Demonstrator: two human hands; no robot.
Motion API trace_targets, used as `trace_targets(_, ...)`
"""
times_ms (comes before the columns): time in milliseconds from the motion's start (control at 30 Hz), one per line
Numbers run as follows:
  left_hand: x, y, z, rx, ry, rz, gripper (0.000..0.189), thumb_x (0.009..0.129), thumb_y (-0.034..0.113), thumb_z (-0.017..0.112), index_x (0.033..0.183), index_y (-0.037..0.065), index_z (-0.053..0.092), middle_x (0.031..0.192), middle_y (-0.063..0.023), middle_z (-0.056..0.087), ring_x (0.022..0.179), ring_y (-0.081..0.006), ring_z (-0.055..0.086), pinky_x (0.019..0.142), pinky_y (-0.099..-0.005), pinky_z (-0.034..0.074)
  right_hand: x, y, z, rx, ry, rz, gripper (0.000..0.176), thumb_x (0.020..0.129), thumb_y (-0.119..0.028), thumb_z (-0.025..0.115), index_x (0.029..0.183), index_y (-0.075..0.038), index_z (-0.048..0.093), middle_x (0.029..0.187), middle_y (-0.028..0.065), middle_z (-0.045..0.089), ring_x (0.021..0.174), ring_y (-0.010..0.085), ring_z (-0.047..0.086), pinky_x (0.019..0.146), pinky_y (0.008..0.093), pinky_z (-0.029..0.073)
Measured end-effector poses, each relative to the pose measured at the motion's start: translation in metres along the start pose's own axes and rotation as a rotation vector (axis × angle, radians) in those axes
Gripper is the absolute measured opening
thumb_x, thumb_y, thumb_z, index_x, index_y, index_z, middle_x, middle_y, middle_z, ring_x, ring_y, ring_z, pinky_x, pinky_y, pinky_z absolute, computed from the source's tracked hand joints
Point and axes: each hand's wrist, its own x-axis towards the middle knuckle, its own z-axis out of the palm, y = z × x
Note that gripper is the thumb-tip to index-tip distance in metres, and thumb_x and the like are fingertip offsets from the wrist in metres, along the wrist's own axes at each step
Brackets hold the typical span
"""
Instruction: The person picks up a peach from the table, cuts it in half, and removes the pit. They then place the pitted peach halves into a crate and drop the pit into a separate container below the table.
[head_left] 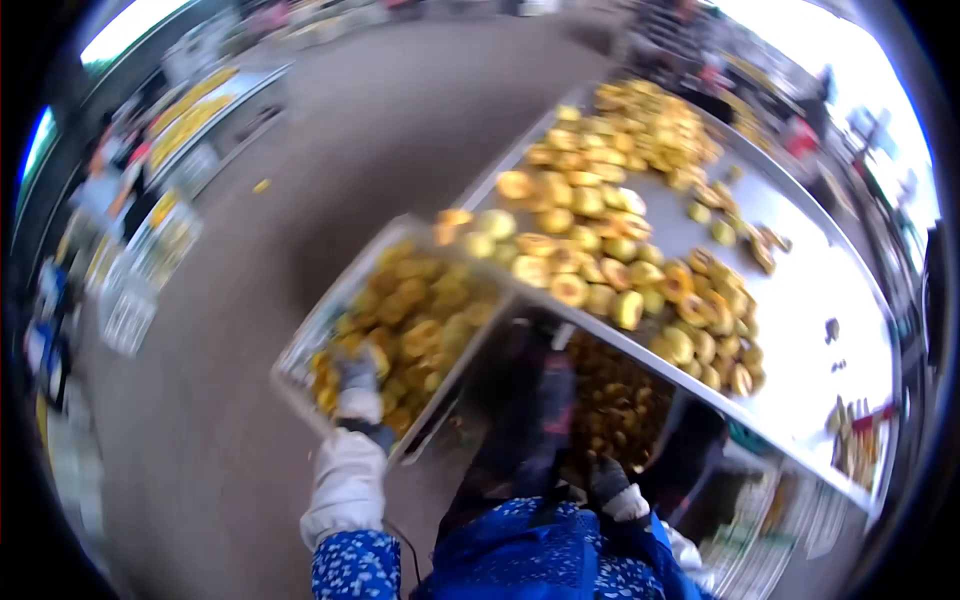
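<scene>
My left hand (356, 378), in a grey and white work glove, reaches into a crate (312, 338) heaped with yellow fruit (412, 315), which look like peaches, many of them halved. It touches fruit near the crate's left side; its fingers are blurred by motion. Close to my lap is my right hand (610, 485), in a dark glove with a white cuff. Its fingers look curled, and whatever may be in them is hidden. In front of it sits a container of small brown pieces (615, 400), under the table's edge.
A raised-rim metal table (815, 325) carries more fruit halves (590, 250), with tools (856, 440) at its right end. The crate's corner adjoins the table. Stacked crates (770, 510) stand at lower right. Other people and a fruit-covered table (225, 95) are at left.
</scene>
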Motion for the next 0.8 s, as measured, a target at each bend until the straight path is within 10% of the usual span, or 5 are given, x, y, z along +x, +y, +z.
trace_targets(200, -0.022, 0.151, -0.001, -0.05, 0.324, 0.889, 0.047, 0.083, 0.027, 0.063, 0.118, 0.0, 0.048, 0.101, -0.0197, 0.056, 0.085, -0.0317, 0.058, 0.071, -0.0402, 0.049, -0.009, -0.037, -0.008, 0.295, -0.083, 0.157, 0.046, 0.088, -0.043, 0.053, 0.108, -0.002, 0.057, 0.1, 0.0229, 0.062, 0.097, 0.0381, 0.059, 0.078, 0.0407, 0.048)
trace_targets(367, -0.115, 0.296, 0.063, -0.083, -0.107, 1.316, 0.03, 0.078, 0.031, 0.067, 0.099, 0.01, 0.06, 0.09, -0.012, 0.064, 0.082, -0.0328, 0.062, 0.072, -0.0423, 0.05, -0.012, -0.035, -0.026, 0.269, -0.097, 0.03, 0.039, 0.085, -0.036, 0.059, 0.107, -0.004, 0.055, 0.095, 0.0207, 0.063, 0.092, 0.0381, 0.06, 0.074, 0.0417, 0.047)
trace_targets(500, -0.185, 0.361, 0.116, 0.717, -0.463, 1.198, 0.051, 0.074, 0.06, 0.056, 0.093, 0.013, 0.064, 0.094, -0.0134, 0.064, 0.086, -0.0312, 0.062, 0.072, -0.043, 0.048, -0.015, -0.037, -0.059, 0.411, -0.022, 0.081, 0.035, 0.085, -0.034, 0.059, 0.105, -0.005, 0.057, 0.093, 0.0206, 0.063, 0.092, 0.0389, 0.059, 0.075, 0.041, 0.048)
trace_targets(733, -0.212, 0.322, 0.185, 0.695, -0.684, 1.18, 0.047, 0.074, 0.032, 0.061, 0.116, 0.017, 0.049, 0.108, -0.0166, 0.06, 0.098, -0.0331, 0.06, 0.079, -0.0477, 0.048, -0.001, 0.003, -0.037, 0.372, 0.212, 0.049, 0.04, 0.087, -0.044, 0.054, 0.089, -0.005, 0.061, 0.086, 0.0232, 0.062, 0.082, 0.0404, 0.06, 0.068, 0.0483, 0.047)
trace_targets(800, -0.208, 0.308, 0.19, 0.518, -0.649, 1.228, 0.05, 0.07, 0.034, 0.067, 0.114, 0.016, 0.049, 0.105, -0.0171, 0.06, 0.094, -0.0349, 0.06, 0.081, -0.0454, 0.048, 0.03, 0.039, 0.004, 0.606, -0.126, -0.029, 0.05, 0.09, -0.049, 0.045, 0.126, -0.014, 0.051, 0.129, 0.0196, 0.049, 0.117, 0.0265, 0.05, 0.1, 0.0343, 0.036)
